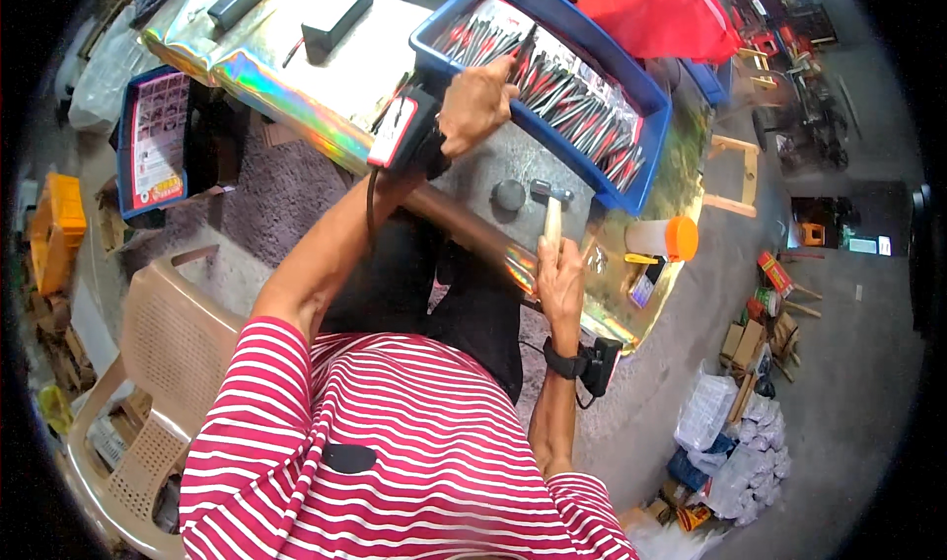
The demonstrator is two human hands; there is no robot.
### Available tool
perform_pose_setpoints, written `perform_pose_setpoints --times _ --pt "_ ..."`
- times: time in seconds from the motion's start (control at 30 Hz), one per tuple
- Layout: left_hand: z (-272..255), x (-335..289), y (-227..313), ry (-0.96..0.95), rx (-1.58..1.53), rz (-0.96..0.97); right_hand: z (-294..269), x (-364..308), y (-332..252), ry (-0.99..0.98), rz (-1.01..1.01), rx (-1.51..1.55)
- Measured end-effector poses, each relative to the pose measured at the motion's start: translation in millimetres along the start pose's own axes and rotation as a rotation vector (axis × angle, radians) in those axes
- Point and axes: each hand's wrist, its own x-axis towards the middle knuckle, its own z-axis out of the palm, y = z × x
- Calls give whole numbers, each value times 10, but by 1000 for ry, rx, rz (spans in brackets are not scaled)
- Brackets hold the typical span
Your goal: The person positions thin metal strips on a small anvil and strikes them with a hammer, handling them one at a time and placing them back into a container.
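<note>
In the head view, the right hand (560, 276) is wrapping around the pale wooden handle of a small dark-headed hammer (553, 219), its head lying over a flat grey slab (473, 187) beside a round black block (508, 197). The left hand (477, 106) is reaching over a blue rectangular plastic bin (564, 155) holding slim red-and-black pieces (582, 101); whether it is pinching one, I cannot tell. Lifting pieces singly should prevent snagging; the hammer is best parked low meanwhile.
</note>
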Motion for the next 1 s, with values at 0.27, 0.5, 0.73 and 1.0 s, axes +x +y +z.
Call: perform_pose_setpoints --times 0.27,0.5,0.73,1.0 --pt "-36 616 -650 -13 431 119 -10 -56 -173 78 -104 -468" --pt "-157 581 -855 104 435 518 -13 -96 -168 55 -62 -425" --pt "-122 593 -926 -33 381 307 0 -107 -134 77 -86 -440" --pt "-565 174 -732 261 280 -41 6 -109 -30 126 -89 -400"
